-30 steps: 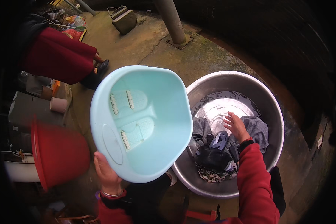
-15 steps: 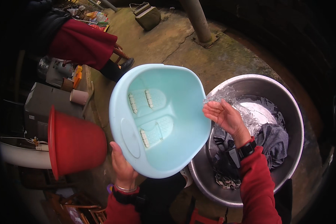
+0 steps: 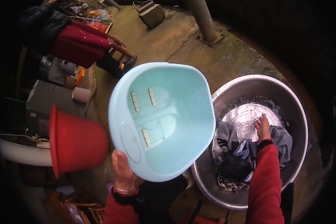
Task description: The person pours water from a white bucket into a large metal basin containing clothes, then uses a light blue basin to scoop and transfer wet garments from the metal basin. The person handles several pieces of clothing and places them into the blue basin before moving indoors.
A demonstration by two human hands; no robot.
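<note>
A light blue plastic foot-soaking basin point(image 3: 190, 134) is tilted up in front of me, its inside facing me, with ribbed rollers in the bottom and droplets on its wall. My left hand point(image 3: 124, 172) grips its lower left edge, the fingers hidden behind it. To the right stands a large metal tub point(image 3: 304, 134) with water and wet clothes. Over its bright water point(image 3: 246, 112) is my right hand point(image 3: 263, 128), fingers stretched out and holding nothing; whether it touches the water I cannot tell. Beneath that forearm lie a grey garment point(image 3: 282, 145) and dark clothing point(image 3: 233, 168).
A red bucket point(image 3: 78, 142) lies sideways in view at left, beside a white pipe point(image 3: 24, 153) and a grey box point(image 3: 52, 99). Another person in a dark red garment point(image 3: 78, 44) is at upper left. A post point(image 3: 201, 18) and a bag point(image 3: 151, 15) stand farther off.
My right hand has moved from the foot basin's right edge, where water was splashing, down and right over the tub. The left hand still holds the basin, now showing droplets.
</note>
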